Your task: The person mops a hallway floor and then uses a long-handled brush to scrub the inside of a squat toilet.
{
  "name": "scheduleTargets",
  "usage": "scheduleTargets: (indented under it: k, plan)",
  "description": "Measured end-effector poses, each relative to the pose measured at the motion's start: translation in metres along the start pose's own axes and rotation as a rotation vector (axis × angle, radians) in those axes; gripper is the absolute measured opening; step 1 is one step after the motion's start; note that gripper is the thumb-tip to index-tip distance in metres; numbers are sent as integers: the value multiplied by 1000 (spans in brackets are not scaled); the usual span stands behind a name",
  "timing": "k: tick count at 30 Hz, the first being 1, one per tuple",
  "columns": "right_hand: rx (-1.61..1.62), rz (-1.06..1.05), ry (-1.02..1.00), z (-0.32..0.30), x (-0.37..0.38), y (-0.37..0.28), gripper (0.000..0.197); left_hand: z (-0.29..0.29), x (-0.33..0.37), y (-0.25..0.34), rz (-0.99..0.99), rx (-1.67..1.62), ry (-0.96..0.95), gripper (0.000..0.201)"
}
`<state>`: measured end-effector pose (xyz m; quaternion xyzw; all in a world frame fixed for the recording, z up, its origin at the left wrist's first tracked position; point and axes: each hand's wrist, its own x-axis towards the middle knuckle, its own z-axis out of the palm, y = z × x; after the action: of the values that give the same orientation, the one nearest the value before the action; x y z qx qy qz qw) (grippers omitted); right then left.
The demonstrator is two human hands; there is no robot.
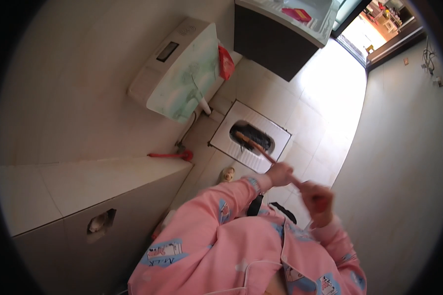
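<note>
Both hands grip a long brown stick (262, 151) that slants down and away into the squat toilet (220, 132) in the floor. My left hand (279, 174) is closed around its middle. My right hand (316, 199), slightly blurred, is wrapped round the upper end, where something red shows by the palm. The stick's lower end, lighter and wider, lies in the oval bowl (269, 143). Dark material with thin strands fills the bowl around that end; I cannot tell whether it belongs to the stick. Pink printed sleeves cover both my arms.
A cistern (182, 93) hangs on the left wall, with a red bag (225, 63) beside it. A red-handled item (174, 155) lies on the tiled ledge (98, 184). Ahead stands a dark washbasin cabinet (270, 42), near an open doorway (371, 34). A wall (394, 142) bounds the right.
</note>
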<state>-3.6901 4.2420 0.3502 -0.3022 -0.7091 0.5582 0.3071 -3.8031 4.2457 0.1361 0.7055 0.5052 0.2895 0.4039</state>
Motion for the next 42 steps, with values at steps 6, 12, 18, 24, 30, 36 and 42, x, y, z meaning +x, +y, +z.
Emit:
scheduleTargets:
  k: [6, 12, 18, 24, 30, 36, 42]
  plan:
    - [-156, -406, 203, -83, -25, -147, 20, -92, 24, 199, 539, -369, 220, 19]
    - [-1090, -512, 188, -57, -7, -123, 27, -85, 26, 169, 552, -359, 187, 21]
    - [-79, 75, 79, 15, 47, -8, 18, -45, 11, 15, -82, -173, 187, 16]
    - [-85, -106, -9, 23, 25, -4, 20, -31, -11, 8, 8, -186, 139, 21]
    - [-69, -148, 22, 13, 38, -55, 15, -55, -7, 49, 36, -128, 152, 23]
    - [-106, -124, -261, 18, 11, 22, 13, -6, -8, -5, -101, -62, 72, 22]
    - [-163, -241, 472, -41, 32, -100, 4, -74, 34, 126, 223, -297, 508, 29]
